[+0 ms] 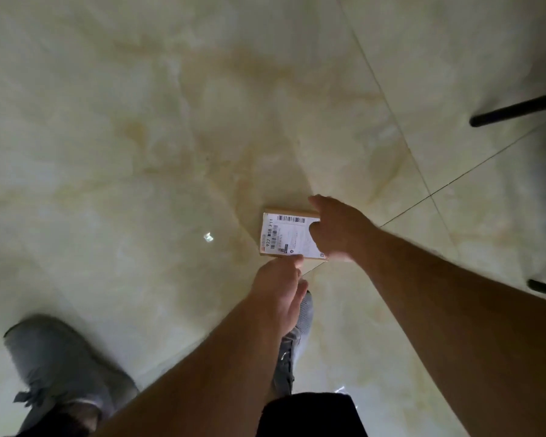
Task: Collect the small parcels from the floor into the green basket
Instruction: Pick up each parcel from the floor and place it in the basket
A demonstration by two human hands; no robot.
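Floor; parcel between fingers

The parcel was tan cardboard, its top covered by a white label printed with black barcodes and black lettering. Beneath it, the floor was pale greenish-cream tile with cloudy beige marbling and thin dark grout lines. The shoes nearer the wrists were grey. Off to the right, two furniture legs were black.
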